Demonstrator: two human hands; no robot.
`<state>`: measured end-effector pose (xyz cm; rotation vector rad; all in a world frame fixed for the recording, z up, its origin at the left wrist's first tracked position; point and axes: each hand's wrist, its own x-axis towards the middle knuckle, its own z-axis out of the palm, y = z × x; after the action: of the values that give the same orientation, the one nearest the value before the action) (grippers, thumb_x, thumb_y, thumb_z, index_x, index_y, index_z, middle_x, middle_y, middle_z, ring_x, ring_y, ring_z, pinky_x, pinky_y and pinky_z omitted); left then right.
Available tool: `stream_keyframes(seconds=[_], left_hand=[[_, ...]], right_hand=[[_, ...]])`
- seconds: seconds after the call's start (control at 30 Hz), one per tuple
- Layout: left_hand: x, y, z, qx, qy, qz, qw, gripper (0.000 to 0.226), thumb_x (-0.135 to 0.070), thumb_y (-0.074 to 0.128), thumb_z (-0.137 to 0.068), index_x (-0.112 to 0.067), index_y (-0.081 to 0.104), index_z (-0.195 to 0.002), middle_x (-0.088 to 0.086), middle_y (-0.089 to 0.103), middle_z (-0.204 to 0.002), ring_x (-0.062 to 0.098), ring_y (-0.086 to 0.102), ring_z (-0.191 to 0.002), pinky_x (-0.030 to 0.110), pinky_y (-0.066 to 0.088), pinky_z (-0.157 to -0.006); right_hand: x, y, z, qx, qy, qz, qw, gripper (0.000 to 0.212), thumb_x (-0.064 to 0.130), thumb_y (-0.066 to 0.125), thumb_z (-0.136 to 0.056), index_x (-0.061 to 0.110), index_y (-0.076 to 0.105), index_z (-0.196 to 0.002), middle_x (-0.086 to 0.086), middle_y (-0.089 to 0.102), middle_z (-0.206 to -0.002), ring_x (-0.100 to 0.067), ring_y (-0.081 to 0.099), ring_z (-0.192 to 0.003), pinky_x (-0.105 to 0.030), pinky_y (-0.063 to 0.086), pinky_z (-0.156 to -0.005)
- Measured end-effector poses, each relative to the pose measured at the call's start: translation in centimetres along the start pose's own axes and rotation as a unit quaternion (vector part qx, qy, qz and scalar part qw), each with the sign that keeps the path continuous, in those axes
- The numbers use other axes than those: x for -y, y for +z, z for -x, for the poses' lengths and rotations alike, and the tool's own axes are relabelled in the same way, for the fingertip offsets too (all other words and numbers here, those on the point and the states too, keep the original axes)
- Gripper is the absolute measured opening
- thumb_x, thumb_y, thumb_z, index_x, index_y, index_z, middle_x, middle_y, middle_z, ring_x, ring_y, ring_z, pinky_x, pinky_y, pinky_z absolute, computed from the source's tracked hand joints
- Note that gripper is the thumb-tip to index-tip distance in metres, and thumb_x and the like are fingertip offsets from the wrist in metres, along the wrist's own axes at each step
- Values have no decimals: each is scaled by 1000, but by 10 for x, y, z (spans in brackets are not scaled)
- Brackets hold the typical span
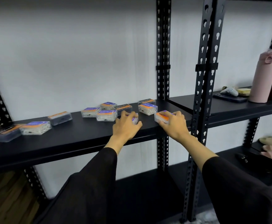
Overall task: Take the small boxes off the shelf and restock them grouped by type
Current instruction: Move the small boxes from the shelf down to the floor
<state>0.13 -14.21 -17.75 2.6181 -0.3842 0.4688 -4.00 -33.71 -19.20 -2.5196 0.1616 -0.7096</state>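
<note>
The removal step is judged to be in hand: on the black metal shelf [70, 139] one small clear plastic box [134, 121] is gripped by the left hand [126, 126] and another clear box with orange label [162, 117] by the right hand [174, 125]. Next, both must be lifted off. Eleven boxes are counted (seven clear, four dark, some blurred).

White wall [67, 54], wooden floor [7, 199]

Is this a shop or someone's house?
Probably a storeroom or practice shop corner, hard to be sure: black metal shelving against a plain white wall, many small boxes scattered on it, and a pink bottle on the next shelf.
</note>
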Motion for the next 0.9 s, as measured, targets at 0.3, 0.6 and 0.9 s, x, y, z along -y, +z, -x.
stream_keyframes(seconds=[0.3,0.6,0.9], left_hand=[[33,-37,85,-85,4,91,992,39,-36,61,-84,-35,58,-123,-8,45,-130,24,49,-114,36,46,-87],[89,7,181,-66,-18,125,990,56,-36,67,-77,-30,54,-131,-3,47,-136,21,45,-118,22,36,-93],[155,122,257,58,-127,98,985,58,-25,71,-71,-26,56,-126,0,44,-128,25,46,-112,28,43,-94]], right_hand=[[38,-1,78,15,-49,-54,997,36,37,61,-84,35,57,-120,-9,43,-121,-30,42,-111,-40,39,-100],[23,62,166,113,-44,-39,992,47,28,61,-82,28,53,-128,-13,40,-131,-33,41,-117,-42,40,-100],[-32,173,241,235,20,15,972,55,31,61,-82,21,49,-135,-13,39,-133,-36,41,-115,-39,35,-101]])
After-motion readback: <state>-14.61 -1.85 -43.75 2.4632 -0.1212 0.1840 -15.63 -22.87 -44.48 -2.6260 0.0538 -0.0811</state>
